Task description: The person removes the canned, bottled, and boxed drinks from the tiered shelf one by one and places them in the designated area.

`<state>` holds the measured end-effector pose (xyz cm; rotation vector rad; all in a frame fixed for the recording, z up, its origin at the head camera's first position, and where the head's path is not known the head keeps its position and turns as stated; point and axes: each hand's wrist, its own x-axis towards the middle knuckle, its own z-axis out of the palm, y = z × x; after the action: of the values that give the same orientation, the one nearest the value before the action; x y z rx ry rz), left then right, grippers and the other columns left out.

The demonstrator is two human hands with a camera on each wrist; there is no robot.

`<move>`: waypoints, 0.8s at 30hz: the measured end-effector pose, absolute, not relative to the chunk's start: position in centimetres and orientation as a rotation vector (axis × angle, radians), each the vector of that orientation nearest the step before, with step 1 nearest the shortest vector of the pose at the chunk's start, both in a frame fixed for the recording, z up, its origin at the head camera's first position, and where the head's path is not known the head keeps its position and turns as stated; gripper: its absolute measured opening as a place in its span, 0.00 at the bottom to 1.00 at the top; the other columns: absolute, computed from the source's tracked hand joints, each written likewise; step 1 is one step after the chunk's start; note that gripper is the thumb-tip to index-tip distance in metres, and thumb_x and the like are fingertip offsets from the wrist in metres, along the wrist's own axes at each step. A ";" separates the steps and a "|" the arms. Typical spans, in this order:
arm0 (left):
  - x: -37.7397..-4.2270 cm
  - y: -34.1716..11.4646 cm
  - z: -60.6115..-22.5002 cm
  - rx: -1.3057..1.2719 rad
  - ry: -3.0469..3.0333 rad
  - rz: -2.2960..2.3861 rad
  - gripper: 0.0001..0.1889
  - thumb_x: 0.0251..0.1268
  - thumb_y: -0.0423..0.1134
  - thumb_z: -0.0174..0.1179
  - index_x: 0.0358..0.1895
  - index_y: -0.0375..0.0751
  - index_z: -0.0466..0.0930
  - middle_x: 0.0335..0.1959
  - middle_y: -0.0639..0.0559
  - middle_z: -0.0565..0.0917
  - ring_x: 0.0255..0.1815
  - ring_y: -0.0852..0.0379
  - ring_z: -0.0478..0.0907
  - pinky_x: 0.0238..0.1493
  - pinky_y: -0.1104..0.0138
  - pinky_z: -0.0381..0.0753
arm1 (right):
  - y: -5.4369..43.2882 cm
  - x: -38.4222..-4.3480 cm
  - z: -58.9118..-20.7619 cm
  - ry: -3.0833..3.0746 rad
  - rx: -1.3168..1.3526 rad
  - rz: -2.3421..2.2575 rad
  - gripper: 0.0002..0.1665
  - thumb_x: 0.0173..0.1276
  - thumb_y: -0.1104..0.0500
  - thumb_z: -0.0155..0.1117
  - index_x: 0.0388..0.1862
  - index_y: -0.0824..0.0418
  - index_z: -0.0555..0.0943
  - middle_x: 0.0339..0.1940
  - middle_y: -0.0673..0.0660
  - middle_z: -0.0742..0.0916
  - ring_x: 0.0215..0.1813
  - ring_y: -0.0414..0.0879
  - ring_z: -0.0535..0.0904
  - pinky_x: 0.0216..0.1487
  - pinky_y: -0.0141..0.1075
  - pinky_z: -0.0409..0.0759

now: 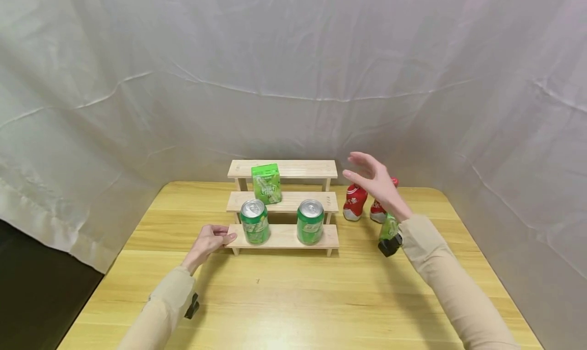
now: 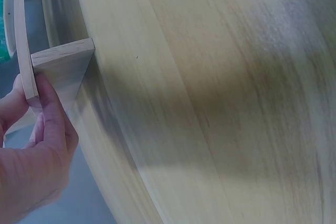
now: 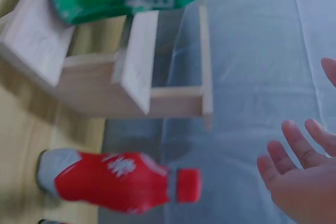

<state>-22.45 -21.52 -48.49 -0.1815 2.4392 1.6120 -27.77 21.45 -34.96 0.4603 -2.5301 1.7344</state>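
Our left hand [image 1: 211,239] pinched the shelf [image 1: 283,236] at eight o'clock, likely for steadiness; our right hand [image 1: 375,181] hung empty, half-spread.

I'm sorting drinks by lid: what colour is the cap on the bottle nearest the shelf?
The cap is red, clearest in the right wrist view.

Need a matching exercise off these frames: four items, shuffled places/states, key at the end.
1. Left hand
2. Right hand
3. Green box
4. Rightmost can

A. Standing on the middle shelf
B. In the air, holding nothing
C. Standing on the bottom shelf
D. Gripping the bottom shelf's left end

Pairs: 1-D, 2-B, 3-A, 4-C
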 end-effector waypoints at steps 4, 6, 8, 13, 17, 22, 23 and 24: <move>-22.3 -21.5 -48.3 -0.177 2.434 1.617 0.27 0.69 0.34 0.63 0.61 0.14 0.69 0.56 0.22 0.78 0.42 0.56 0.82 0.47 0.65 0.88 | 20.0 -28.5 -33.9 -2.572 0.520 1.764 0.38 0.71 0.53 0.66 0.76 0.58 0.64 0.74 0.62 0.74 0.76 0.60 0.68 0.77 0.55 0.67; -22.3 -21.5 -48.3 -0.178 2.434 1.616 0.27 0.69 0.34 0.63 0.61 0.14 0.69 0.56 0.22 0.78 0.42 0.56 0.82 0.48 0.65 0.88 | 19.3 -28.9 -33.5 -2.594 0.553 1.771 0.38 0.71 0.54 0.67 0.76 0.58 0.64 0.74 0.62 0.75 0.76 0.59 0.68 0.77 0.55 0.68; -22.3 -21.5 -48.2 -0.180 2.435 1.612 0.27 0.69 0.34 0.63 0.61 0.14 0.69 0.56 0.22 0.78 0.42 0.56 0.82 0.48 0.64 0.88 | 18.5 -29.1 -33.1 -2.619 0.586 1.762 0.37 0.71 0.53 0.66 0.75 0.58 0.65 0.74 0.62 0.75 0.76 0.59 0.68 0.77 0.55 0.68; -22.3 -21.4 -48.2 -0.183 2.438 1.600 0.27 0.69 0.35 0.63 0.62 0.15 0.69 0.57 0.22 0.78 0.42 0.56 0.82 0.50 0.63 0.88 | 16.6 -29.8 -32.6 -2.649 0.649 1.760 0.36 0.71 0.55 0.66 0.74 0.60 0.66 0.73 0.63 0.75 0.75 0.58 0.69 0.76 0.55 0.69; -22.3 -21.5 -48.2 -0.188 2.435 1.613 0.28 0.68 0.34 0.63 0.62 0.14 0.69 0.57 0.21 0.77 0.42 0.55 0.82 0.50 0.61 0.88 | 14.9 -30.3 -32.6 -2.678 0.671 1.766 0.36 0.70 0.55 0.67 0.73 0.61 0.67 0.73 0.63 0.75 0.75 0.57 0.69 0.77 0.53 0.68; -22.3 -21.6 -48.4 -0.203 2.433 1.618 0.28 0.68 0.34 0.64 0.62 0.15 0.69 0.57 0.22 0.77 0.42 0.56 0.82 0.49 0.64 0.88 | 13.1 -30.7 -32.7 -2.693 0.690 1.795 0.36 0.70 0.54 0.67 0.74 0.61 0.66 0.73 0.63 0.75 0.75 0.56 0.69 0.77 0.52 0.68; -22.3 -21.6 -48.4 -0.203 2.433 1.617 0.28 0.68 0.34 0.64 0.62 0.15 0.69 0.57 0.22 0.77 0.42 0.56 0.82 0.48 0.65 0.88 | 12.7 -30.8 -32.7 -2.689 0.692 1.806 0.37 0.70 0.55 0.67 0.74 0.62 0.66 0.73 0.63 0.75 0.75 0.56 0.69 0.77 0.51 0.68; -22.3 -21.6 -48.4 -0.196 2.434 1.614 0.28 0.68 0.34 0.63 0.62 0.14 0.68 0.57 0.21 0.77 0.42 0.57 0.82 0.48 0.65 0.88 | 12.4 -30.9 -32.8 -2.685 0.694 1.814 0.37 0.70 0.55 0.66 0.74 0.62 0.66 0.73 0.63 0.75 0.75 0.56 0.69 0.77 0.50 0.69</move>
<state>-22.34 -21.64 -48.42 -0.1955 2.4341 1.6137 -30.94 12.40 -32.77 0.6936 -2.6848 1.8139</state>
